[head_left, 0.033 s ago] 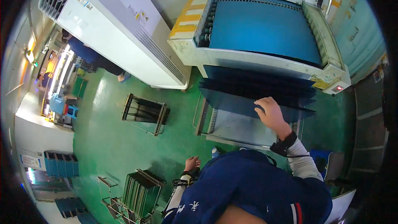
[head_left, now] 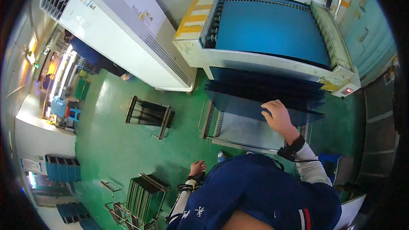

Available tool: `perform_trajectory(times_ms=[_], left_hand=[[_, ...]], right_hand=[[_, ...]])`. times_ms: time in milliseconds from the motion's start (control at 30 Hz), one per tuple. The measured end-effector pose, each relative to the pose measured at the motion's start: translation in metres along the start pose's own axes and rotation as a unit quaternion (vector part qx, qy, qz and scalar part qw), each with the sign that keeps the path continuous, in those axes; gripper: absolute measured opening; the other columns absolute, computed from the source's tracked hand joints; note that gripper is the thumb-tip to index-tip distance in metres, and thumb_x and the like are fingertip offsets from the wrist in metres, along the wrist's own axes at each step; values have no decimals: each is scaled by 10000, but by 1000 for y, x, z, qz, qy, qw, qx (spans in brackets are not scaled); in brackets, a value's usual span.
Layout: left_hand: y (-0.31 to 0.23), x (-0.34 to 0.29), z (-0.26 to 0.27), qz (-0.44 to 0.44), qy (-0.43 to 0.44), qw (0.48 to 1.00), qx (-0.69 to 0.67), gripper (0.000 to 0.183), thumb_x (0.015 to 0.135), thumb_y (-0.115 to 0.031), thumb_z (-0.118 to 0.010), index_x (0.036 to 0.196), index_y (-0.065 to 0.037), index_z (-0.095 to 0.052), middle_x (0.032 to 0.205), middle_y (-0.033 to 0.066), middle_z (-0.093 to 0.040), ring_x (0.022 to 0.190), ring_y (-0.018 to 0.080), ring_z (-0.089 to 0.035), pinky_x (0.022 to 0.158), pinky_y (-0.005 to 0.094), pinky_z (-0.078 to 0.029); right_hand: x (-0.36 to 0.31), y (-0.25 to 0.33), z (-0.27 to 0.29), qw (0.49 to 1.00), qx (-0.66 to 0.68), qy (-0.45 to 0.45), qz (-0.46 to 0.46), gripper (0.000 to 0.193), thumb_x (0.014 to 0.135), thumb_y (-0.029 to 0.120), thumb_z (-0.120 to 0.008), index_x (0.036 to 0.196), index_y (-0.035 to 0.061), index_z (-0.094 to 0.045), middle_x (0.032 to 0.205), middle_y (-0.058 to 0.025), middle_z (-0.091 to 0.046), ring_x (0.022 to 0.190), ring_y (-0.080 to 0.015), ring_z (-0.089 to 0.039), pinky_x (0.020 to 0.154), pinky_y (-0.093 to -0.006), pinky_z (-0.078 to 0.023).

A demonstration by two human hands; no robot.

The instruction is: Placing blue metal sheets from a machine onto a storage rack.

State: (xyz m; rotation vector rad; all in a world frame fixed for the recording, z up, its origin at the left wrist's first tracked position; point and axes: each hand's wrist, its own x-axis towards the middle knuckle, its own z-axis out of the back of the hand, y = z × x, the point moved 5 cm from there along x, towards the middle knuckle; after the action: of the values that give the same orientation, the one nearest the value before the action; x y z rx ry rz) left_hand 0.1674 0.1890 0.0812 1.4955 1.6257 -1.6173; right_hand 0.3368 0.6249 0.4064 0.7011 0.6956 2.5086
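Note:
My right hand is at the upper edge of the nearest dark blue panel, its thumb and fingers bent around that edge. Behind this panel several more stand close together and lean in a metal rack with a pale flat base. My left hand hangs low beside my body over the green floor, holding nothing, its fingers loosely apart. Beyond the rack, a roller conveyor machine carries a large bright blue panel lying flat.
A tall white air conditioner stands left of the machine. On the floor are a small wire rack and another rack of green-edged boards. A blue stool or chair is at my right. Another person works at far left.
The person at far left has shifted slightly. My hands and the panels in the rack look the same.

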Motion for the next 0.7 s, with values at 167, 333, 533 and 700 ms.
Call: perform_trajectory(times_ms=[167, 333, 533, 700], left_hand=[[10, 10, 21, 0, 24, 1000, -3, 104, 863, -134, -561, 910, -52, -517, 647, 52, -540, 494, 143, -496, 408, 256, -363], [20, 8, 36, 7, 22, 1000, -16, 140, 868, -159, -573, 932, -41, -531, 645, 56, -553, 506, 152, -517, 419, 268, -385], [27, 5, 47, -3, -23, 999, 34, 200, 870, -181, -579, 985, -22, -541, 703, 91, -608, 542, 182, -565, 449, 282, -426], [27, 7, 55, 4, 4, 1000, 27, 232, 869, -186, -584, 1016, -12, -542, 735, 105, -629, 556, 193, -581, 469, 297, -448]], right_hand=[[-2, 11, -2, 999, -31, -24, 25, 255, 714, 97, -655, 962, 50, -616, 929, -97, -624, 898, -297, -544, 762, -403, -434], [-7, 10, -11, 998, -55, -7, 12, 265, 700, 75, -660, 960, 52, -616, 979, -93, -614, 929, -292, -538, 783, -409, -426], [-9, 21, -14, 998, -53, -12, 15, 290, 696, 68, -659, 981, 49, -612, 1090, -110, -581, 1012, -301, -524, 844, -414, -417], [-11, 20, -15, 996, -81, -17, 18, 302, 694, 58, -653, 993, 50, -610, 1155, -113, -559, 1060, -307, -511, 882, -421, -408]])
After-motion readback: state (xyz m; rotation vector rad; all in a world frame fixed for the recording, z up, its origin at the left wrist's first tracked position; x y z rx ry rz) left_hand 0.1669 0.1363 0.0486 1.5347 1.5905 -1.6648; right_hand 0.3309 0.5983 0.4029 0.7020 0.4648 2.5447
